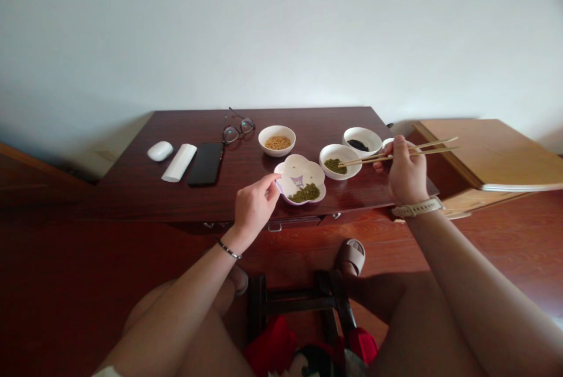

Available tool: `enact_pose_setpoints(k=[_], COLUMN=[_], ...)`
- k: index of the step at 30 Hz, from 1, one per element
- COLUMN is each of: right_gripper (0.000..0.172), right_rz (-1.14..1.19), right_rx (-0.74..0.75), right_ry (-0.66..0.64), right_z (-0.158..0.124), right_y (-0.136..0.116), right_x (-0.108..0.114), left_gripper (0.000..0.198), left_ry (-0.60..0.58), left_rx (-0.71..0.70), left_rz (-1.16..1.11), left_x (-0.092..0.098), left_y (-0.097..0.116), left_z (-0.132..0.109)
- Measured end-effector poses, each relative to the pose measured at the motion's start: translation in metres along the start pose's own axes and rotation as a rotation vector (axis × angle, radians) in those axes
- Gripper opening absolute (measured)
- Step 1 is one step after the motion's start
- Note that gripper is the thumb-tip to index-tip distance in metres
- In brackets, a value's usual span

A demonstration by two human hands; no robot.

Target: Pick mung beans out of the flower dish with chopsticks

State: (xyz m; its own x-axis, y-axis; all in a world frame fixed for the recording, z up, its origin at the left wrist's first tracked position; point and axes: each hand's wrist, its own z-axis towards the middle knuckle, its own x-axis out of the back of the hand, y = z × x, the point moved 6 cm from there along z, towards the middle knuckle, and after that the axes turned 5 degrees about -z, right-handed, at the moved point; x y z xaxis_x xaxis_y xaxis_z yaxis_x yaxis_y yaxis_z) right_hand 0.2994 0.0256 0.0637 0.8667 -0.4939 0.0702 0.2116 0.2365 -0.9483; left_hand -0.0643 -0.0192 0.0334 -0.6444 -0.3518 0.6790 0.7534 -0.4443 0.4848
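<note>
we grip chopsticks (368,159) in our right hand (407,172), tips among green beans (332,165) in a round bowl (344,152); our left hand (255,204) pinches a cartoon-printed, flower-shaped bowl (308,169) on the table (316,125).

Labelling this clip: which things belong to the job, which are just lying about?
Job, seemingly:
chopsticks, in the right hand
flower-shaped bowl, held by the left hand
round bowl of green beans, at the chopstick tips
probably bowl of yellow beans, bowl of dark beans

Lying about, seemingly:
glasses, black phone, white case, rounded white object
</note>
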Motion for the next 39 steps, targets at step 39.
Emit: enact_pose_setpoints(k=[39], right_gripper=[0.053], right_rz=[-0.043], right_rx=[-0.143], right_ry=[-0.406], right_z=[-0.043], right_y=[-0.002], right_x=[-0.053], left_gripper=[0.028], left_ry=[-0.009], left_rx=[0.002], left_rz=[-0.001], left_x=[-0.001], left_y=[0.004], left_z=[-0.002])
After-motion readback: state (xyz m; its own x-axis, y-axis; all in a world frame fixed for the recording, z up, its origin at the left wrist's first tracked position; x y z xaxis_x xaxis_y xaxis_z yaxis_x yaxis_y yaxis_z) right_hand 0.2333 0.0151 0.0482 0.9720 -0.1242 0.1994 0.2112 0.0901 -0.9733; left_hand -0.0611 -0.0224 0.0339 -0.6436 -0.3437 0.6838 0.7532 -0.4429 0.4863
